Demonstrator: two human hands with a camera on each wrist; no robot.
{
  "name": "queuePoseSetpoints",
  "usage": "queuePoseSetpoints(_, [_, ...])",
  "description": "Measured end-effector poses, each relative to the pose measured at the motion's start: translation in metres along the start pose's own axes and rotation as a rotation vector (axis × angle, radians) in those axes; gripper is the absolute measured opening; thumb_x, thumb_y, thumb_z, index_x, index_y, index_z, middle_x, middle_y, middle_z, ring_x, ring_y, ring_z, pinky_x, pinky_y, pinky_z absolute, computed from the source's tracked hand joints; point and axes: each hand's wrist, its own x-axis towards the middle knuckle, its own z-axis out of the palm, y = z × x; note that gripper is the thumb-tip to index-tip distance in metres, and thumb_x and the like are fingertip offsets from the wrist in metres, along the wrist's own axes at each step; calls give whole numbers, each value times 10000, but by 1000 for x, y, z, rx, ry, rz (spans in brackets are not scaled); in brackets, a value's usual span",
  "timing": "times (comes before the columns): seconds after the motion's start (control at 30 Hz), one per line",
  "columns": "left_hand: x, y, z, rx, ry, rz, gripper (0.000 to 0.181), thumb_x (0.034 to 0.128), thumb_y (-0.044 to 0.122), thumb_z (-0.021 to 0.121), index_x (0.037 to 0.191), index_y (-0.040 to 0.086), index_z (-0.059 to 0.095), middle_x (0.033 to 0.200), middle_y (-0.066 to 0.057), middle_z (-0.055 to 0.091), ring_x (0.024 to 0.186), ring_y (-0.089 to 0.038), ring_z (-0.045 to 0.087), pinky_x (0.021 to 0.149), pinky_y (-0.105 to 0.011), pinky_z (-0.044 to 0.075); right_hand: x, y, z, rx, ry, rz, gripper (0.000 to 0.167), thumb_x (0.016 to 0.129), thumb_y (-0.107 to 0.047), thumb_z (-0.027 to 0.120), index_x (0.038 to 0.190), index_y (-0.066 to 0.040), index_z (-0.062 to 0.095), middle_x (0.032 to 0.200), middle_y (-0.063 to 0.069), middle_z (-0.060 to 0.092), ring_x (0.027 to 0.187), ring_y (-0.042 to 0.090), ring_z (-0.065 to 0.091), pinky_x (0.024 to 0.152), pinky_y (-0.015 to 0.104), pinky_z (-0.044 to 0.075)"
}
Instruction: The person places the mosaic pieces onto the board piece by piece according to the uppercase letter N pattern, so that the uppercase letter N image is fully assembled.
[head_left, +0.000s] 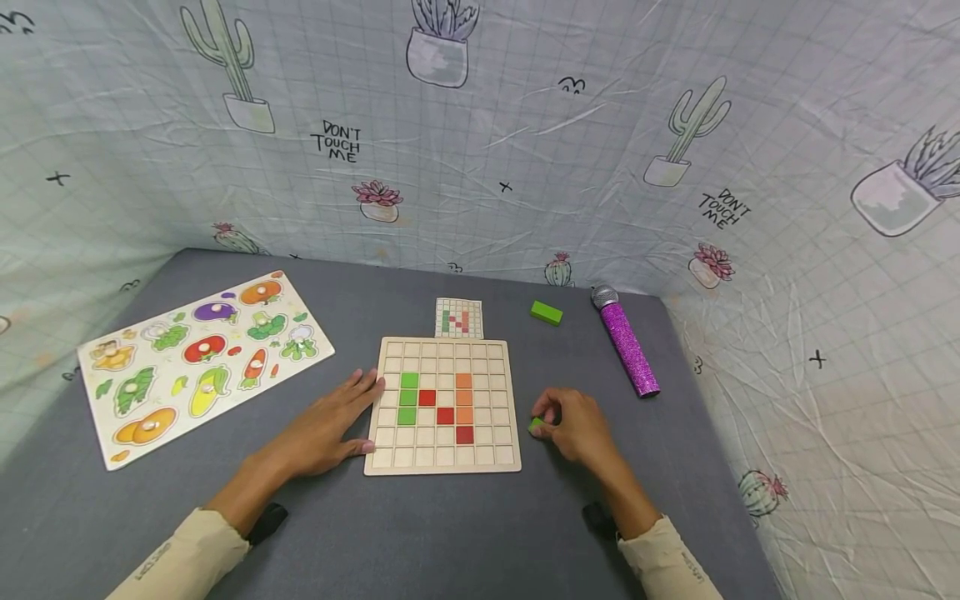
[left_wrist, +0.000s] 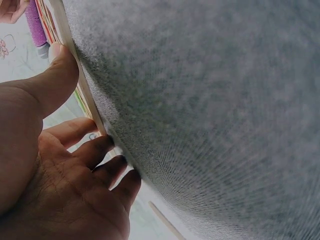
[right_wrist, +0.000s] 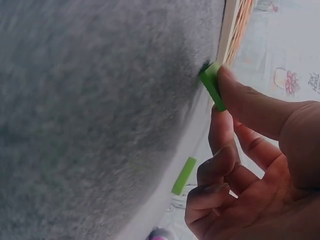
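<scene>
A wooden grid board (head_left: 442, 458) lies on the table, holding a green column (head_left: 408, 398), red squares (head_left: 446, 416) stepping down diagonally and an orange column (head_left: 464, 398). My left hand (head_left: 330, 425) rests along its left edge, fingers extended and thumb against the rim; the left wrist view shows that hand (left_wrist: 75, 165) touching the board's side. Just right of the board, my right hand (head_left: 576, 427) pinches a small green block (right_wrist: 214, 86) between thumb and index finger, tilted close to the table. Behind the board lies a small pattern card (head_left: 459, 304) showing a similar coloured design.
Another green block (head_left: 546, 312) lies behind my right hand. A glittery purple microphone (head_left: 628, 346) is farther right. At the left lies a vegetable puzzle board (head_left: 168, 333). A cactus-printed cloth (head_left: 465, 133) hangs along the grey table's (head_left: 420, 542) back edge.
</scene>
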Motion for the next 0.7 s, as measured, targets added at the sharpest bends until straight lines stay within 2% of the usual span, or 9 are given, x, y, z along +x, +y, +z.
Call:
queuePoseSetpoints(0.23, [0,1,-1,-4,1,-6,911,940,331,811,1660,36,337,1743,-222,278,1608,-498,243,1204,-736,309,-2,-10,2,32,29,-44,201,796,-153,943,860,-229,768,709,-103,640,706,92,565,689,313,445])
queuePoseSetpoints(0.37, [0,2,-1,-11,1,-14,911,940,325,811,1662,39,335,1745,-221,273,1610,-496,238,1198,-748,305,-2,-20,7,58,12,-42,180,825,-159,924,866,-233,765,717,-113,662,696,82,561,684,307,435])
queuePoseSetpoints(0.7, [0,2,-1,-3,4,-1,912,934,312,819,1654,21,343,1738,-232,282,1603,-507,248,1209,-725,312,-4,-49,21,123,-38,-104,172,848,-146,908,868,-202,747,721,-108,670,620,74,553,572,264,426])
